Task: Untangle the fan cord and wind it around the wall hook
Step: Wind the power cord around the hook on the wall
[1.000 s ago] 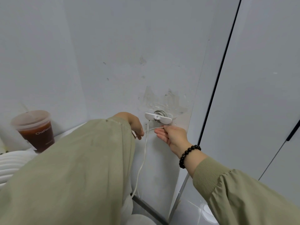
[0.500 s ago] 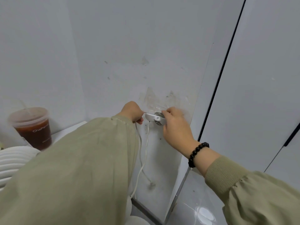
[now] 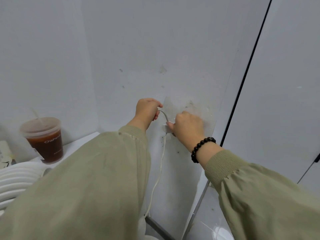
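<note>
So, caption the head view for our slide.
Left hand holds white cord arching to wall hook; right hand pinches the hook.

Loose olive-green sleeves [image 3: 90,179] with ribbed cuffs [image 3: 223,168] cover both arms; a black bead bracelet [image 3: 201,148] circles the right wrist

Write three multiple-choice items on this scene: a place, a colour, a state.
1. Where is the drink cup? A) far left B) far right C) on the floor
2. What colour is the bracelet? A) red B) white C) black
3. What does the left hand do? A) hangs open B) grips the cord C) holds the cup

1 A: it stands on the ledge at the left edge.
2 C: black beads circle the right wrist.
3 B: its fingers curl round the cord, which leads to the wall hook under the right hand.
</note>
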`<state>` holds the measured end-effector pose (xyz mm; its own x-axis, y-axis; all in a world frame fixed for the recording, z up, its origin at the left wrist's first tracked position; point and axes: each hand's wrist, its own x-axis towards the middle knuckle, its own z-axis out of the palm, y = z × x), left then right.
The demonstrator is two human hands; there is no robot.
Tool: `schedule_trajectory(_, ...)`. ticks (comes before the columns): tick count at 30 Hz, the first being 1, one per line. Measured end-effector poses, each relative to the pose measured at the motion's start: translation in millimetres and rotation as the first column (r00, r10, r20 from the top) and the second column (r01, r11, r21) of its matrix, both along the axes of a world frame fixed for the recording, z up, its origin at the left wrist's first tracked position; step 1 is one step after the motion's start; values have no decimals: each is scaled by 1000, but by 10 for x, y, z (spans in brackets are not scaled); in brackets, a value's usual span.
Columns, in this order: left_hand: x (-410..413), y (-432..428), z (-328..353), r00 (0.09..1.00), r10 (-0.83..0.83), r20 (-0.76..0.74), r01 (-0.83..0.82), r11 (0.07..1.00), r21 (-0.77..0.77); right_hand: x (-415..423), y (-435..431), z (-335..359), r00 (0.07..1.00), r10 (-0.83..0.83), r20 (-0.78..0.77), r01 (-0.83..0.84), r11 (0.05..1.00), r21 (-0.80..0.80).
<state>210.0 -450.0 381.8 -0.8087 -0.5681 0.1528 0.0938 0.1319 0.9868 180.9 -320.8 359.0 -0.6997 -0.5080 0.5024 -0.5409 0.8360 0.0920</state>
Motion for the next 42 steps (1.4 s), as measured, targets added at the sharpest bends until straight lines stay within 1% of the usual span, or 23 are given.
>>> schedule_trajectory(3, 14, -17, 29, 1000, 21, -1, -21, 1000, 11, -55, -117, 75, 999, -43, 19, 42, 998, 52)
schedule_trajectory(5, 15, -42, 18, 999, 50, 5, -50, 999, 17, -74, -167, 79, 999, -47, 2, 47, 998, 51)
schedule_trajectory(8, -10, -90, -25, 993, 103, 60, -105, 994, 32, -77, -179, 59, 998, -56, -1, 56, 998, 6)
schedule_trajectory(11, -39, -106, -73, 982, 132, 132, -141, 988, 60, -40, -142, 100, 996, -61, 69, 65, 996, -68)
schedule_trajectory(14, -43, -51, -71, 987, 94, 132, -101, 994, 46, -8, -127, 127, 991, -71, 115, 84, 990, -112)
schedule_trajectory(18, -18, 64, -38, 995, -47, 90, 44, 998, 41, -19, -146, 137, 988, -63, 143, 102, 952, -289)
schedule_trajectory(21, -21, 87, -60, 992, -38, 123, 29, 997, 72, -15, -115, 148, 989, 11, 146, 60, 879, -473)
schedule_trajectory(24, -21, 79, -79, 980, 1, 198, 6, 1000, -31, 12, -40, 109, 991, 47, 125, 37, 805, -593)
schedule_trajectory(26, -13, 74, -76, 979, -8, 205, 24, 997, -75, 39, -4, 97, 997, 58, 59, -14, 823, -568)
schedule_trajectory(27, -11, 72, -70, 981, -32, 193, 49, 995, -84, 38, -2, 113, 999, 50, 14, -37, 867, -497)
schedule_trajectory(29, 1, 77, -67, 981, -94, 170, 112, 989, -96, 40, -9, 198, 998, 26, -65, -43, 961, -273)
schedule_trajectory(30, 10, 80, -73, 980, -108, 164, 126, 987, -99, 39, 6, 260, 997, 24, -75, -39, 979, -202)
schedule_trajectory(31, 10, 77, -80, 982, -103, 159, 119, 988, -100, 26, 29, 312, 998, 21, -66, -33, 982, -189)
schedule_trajectory(32, 7, 67, -91, 984, -81, 155, 98, 990, -100, -4, 61, 354, 999, 10, -44, -20, 974, -225)
schedule_trajectory(33, 1, 50, -104, 985, -54, 162, 71, 993, -98, -50, 102, 377, 1000, 5, 4, -3, 941, -339)
schedule_trajectory(34, 4, 26, -123, 983, -32, 183, 50, 994, -93, -88, 141, 387, 998, 17, 63, 16, 871, -490)
schedule_trajectory(35, 12, 7, -134, 977, -27, 210, 45, 996, -82, -101, 170, 384, 992, 44, 117, 40, 777, -628)
schedule_trajectory(36, 21, -10, -141, 971, -42, 234, 60, 996, -69, -82, 183, 372, 986, 71, 151, 60, 694, -717)
schedule_trajectory(37, 27, -14, -143, 966, -75, 249, 92, 994, -58, -43, 182, 355, 983, 85, 164, 69, 656, -752)
schedule_trajectory(38, 31, -8, -139, 963, -110, 245, 125, 991, -46, 5, 180, 350, 985, 90, 148, 50, 671, -740)
schedule_trajectory(39, 28, 3, -130, 965, -140, 221, 149, 988, -26, 37, 183, 357, 992, 84, 95, 4, 726, -688)
schedule_trajectory(41, 38, 27, -90, 975, -175, 134, 170, 984, 50, 61, 195, 423, 998, 48, -28, -56, 878, -475)
schedule_trajectory(42, 51, 35, -70, 978, -189, 88, 180, 979, 97, 54, 212, 470, 998, 32, -55, -51, 915, -400)
